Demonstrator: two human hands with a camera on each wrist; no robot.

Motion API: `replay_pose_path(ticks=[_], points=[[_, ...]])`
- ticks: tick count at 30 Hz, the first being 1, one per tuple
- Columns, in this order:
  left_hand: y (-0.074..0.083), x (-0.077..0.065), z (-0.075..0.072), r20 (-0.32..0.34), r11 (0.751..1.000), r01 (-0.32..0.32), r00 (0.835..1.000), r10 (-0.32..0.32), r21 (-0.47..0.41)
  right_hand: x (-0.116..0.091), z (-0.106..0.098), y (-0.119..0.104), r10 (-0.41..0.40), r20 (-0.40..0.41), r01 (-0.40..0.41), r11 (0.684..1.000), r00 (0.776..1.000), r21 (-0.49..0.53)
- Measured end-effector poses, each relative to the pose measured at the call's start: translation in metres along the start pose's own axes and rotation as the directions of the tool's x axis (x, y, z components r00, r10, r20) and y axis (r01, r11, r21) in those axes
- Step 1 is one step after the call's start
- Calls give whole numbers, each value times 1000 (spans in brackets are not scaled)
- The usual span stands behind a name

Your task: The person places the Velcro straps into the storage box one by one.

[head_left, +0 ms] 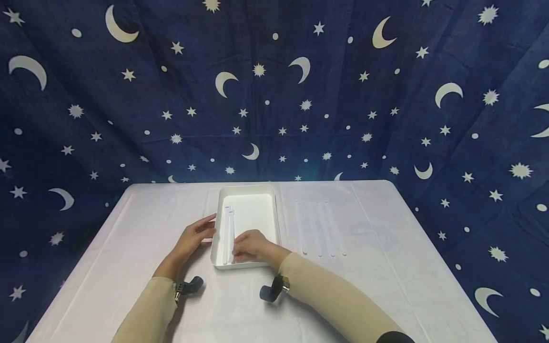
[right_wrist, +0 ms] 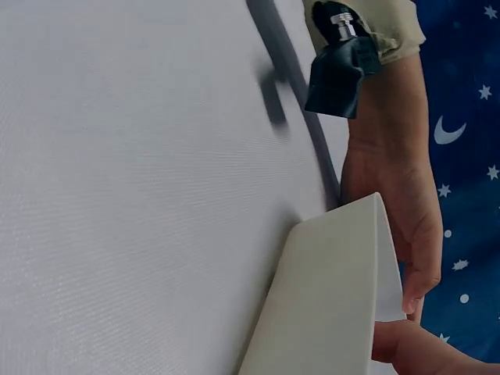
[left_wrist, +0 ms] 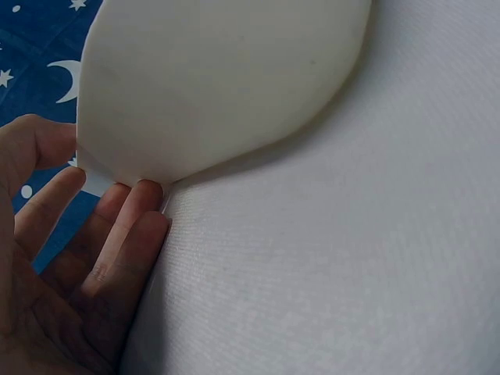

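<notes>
A shallow white tray stands on the table. My left hand lies against its left side, fingers extended; in the left wrist view the fingertips touch the outside wall. Inside the tray, two slim white strips with small crosswise heads lie side by side along the left wall. My right hand reaches over the right side and pinches the near end of the inner strip; its fingers partly hide that end. The tray wall blocks the strips in the right wrist view, where my right thumb shows.
Several similar white strips lie in a row on the white-covered table, right of the tray. A dark blue cloth with moons and stars hangs behind the table. Dark camera mounts stick out from both wrists.
</notes>
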State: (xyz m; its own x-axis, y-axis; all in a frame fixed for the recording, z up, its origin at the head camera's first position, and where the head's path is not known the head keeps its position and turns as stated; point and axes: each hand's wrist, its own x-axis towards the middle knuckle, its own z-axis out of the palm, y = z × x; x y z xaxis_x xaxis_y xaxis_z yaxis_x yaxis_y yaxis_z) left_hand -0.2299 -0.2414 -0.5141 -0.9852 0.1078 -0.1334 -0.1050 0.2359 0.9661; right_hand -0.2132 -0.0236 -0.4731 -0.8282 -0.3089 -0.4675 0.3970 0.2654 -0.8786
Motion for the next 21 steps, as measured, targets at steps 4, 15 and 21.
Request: replay_pose_path(ticks=[4, 15, 21], points=[[1, -1, 0, -4, 1000, 7, 1000, -7, 2, 0, 1, 0, -6, -13, 5, 999, 1000, -34], [3, -1, 1, -9, 999, 21, 1000, -21, 38, -12, -23, -9, 7, -6, -7, 1000, 1000, -20], [5, -2, 1, -10, 997, 29, 1000, -28, 70, -22, -56, -20, -3, -22, 2, 999, 1000, -53]])
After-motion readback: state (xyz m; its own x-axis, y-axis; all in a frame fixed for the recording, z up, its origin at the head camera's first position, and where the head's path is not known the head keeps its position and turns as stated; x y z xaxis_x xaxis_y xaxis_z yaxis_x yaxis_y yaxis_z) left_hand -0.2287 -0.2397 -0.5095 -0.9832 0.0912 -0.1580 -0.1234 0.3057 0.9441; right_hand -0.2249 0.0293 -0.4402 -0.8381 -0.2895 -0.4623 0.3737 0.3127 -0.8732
